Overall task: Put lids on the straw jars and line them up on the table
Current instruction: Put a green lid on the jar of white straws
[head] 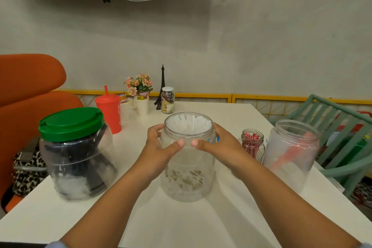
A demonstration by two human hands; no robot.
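A clear plastic jar of white straws (188, 175) stands lidless in the middle of the white table (201, 225). My left hand (160, 147) and my right hand (216, 144) grip its neck from both sides, thumbs on the near side. At the left stands a jar of black straws (80, 169) with a green lid (70, 123) on it. At the right stands an open clear jar (289, 157) with a pink straw inside. A small glass jar of red straws (252, 144) sits between the middle and right jars, lidless.
At the table's far edge stand a red tumbler with straw (109, 112), paper cups (141, 104), a flower pot (138, 84), a small tower model (162, 84) and a white-lidded glass jar (168, 99). An orange chair (26, 90) is left, a green bench (340, 127) right.
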